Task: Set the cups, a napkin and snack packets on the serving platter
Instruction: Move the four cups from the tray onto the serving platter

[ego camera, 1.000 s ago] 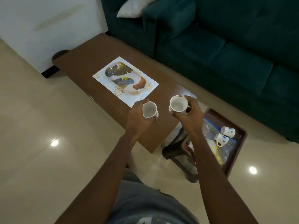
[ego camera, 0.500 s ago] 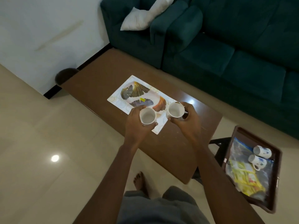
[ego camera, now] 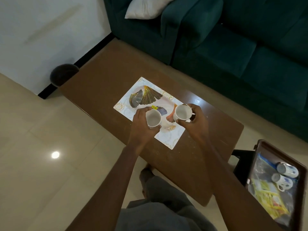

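A white ceramic cup (ego camera: 153,118) is clamped in each grip, left hand (ego camera: 141,125) and right hand (ego camera: 196,121), over the five o'clock end of the leaf-printed rectangular platter (ego camera: 131,95); they should be lowered level, apart.

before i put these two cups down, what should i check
1. Left hand grips the left cup: ok
2. Right hand grips the right cup: ok
3. Both cups are over the platter: ok
4. Platter lies flat on the table: ok
5. Cup bases touch the platter: cannot tell
6. Spare cups and snack packets sit in the tray: ok
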